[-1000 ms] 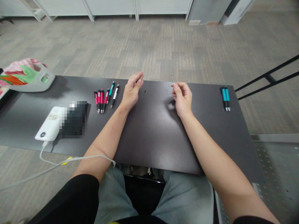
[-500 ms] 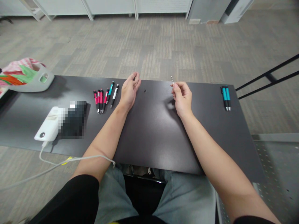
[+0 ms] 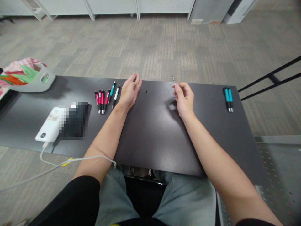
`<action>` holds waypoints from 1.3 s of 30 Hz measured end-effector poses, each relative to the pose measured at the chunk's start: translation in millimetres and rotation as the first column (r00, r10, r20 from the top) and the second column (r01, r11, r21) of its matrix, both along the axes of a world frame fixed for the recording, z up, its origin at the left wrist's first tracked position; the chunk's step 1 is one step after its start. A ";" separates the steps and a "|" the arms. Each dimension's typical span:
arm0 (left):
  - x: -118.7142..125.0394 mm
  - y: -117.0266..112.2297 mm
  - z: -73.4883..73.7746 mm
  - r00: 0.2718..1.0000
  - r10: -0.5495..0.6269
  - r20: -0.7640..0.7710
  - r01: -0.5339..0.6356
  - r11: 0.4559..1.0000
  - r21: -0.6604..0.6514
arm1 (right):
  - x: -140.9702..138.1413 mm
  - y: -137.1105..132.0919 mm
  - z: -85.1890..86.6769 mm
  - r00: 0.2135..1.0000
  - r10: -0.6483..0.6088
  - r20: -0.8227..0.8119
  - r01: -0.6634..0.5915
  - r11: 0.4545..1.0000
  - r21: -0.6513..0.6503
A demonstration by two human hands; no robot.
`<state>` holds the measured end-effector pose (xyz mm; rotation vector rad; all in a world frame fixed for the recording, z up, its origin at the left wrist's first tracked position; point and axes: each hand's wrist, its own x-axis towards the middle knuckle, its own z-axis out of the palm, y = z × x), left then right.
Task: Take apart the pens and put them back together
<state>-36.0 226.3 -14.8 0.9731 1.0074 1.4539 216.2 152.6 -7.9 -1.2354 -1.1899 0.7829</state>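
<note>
My right hand [image 3: 184,99] is closed in a pinch above the far part of the dark table. Its thumb and fingertips hold a thin silver-and-dark piece [image 3: 173,79] that points up and away; its kind is too small to make out. My left hand [image 3: 130,91] rests by the far edge, palm turned inward and fingers curled together. A small dark spot shows between those fingers, but I cannot tell what it is. Between the hands lies a tiny dark bit [image 3: 146,91], nearer the left one. Left of that hand are a white pen [image 3: 116,96], a teal pen [image 3: 111,93] and several red pens [image 3: 101,101].
Two teal pens [image 3: 228,99] lie side by side at the table's right end. On the left are a white power bank [image 3: 48,125] with a cable [image 3: 77,159], a blurred dark object [image 3: 74,121] and a white basket [image 3: 48,83] holding colourful cloth or packaging. The cable crosses before my left forearm.
</note>
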 end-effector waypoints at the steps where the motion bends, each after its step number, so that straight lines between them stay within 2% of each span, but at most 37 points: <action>1: 1.0 -0.7 0.4 1.000 -0.006 0.007 0.006 1.000 0.008 | -0.5 -0.4 1.1 1.000 -0.002 -0.002 0.002 1.000 0.000; 6: 3.7 -6.4 9.7 0.995 -0.093 0.033 0.093 0.996 0.014 | -4.3 -3.2 9.5 1.000 0.014 0.006 -0.014 1.000 -0.005; 12: 3.5 -13.8 18.8 0.993 -0.115 0.040 0.115 0.993 0.021 | -1.1 -0.6 0.4 1.000 -0.006 -0.014 0.005 1.000 -0.008; 17: 6.9 -27.2 29.3 0.974 -0.226 0.013 0.226 0.974 0.000 | -0.9 0.0 0.9 0.998 -0.008 -0.060 0.006 0.999 -0.041; 25: 12.1 -49.6 44.4 0.909 -0.417 0.004 0.417 0.908 -0.032 | 6.0 4.1 -16.9 1.000 0.005 -0.007 -0.005 1.000 0.017; 29: 11.4 -56.3 47.8 0.835 -0.549 -0.027 0.548 0.835 -0.044 | 4.5 2.6 -14.2 1.000 -0.004 -0.022 0.004 1.000 0.004; 32: 12.6 -58.4 42.1 0.756 -0.651 -0.069 0.650 0.759 -0.046 | 2.5 1.5 -9.2 0.999 -0.013 -0.044 0.013 1.000 0.005; 35: 17.1 -56.6 25.1 0.666 -0.737 -0.118 0.738 0.674 -0.045 | 0.9 1.3 -5.3 0.999 0.005 -0.043 -0.005 1.000 0.002; 37: 20.3 -54.0 11.2 0.639 -0.743 -0.199 0.753 0.657 -0.039 | 0.0 1.2 -3.3 0.999 0.014 -0.048 -0.014 1.000 -0.003; 39: 22.6 -51.1 -0.5 0.616 -0.698 -0.366 0.744 0.668 -0.021 | -0.9 1.1 -1.8 0.998 0.017 -0.057 -0.017 1.000 -0.003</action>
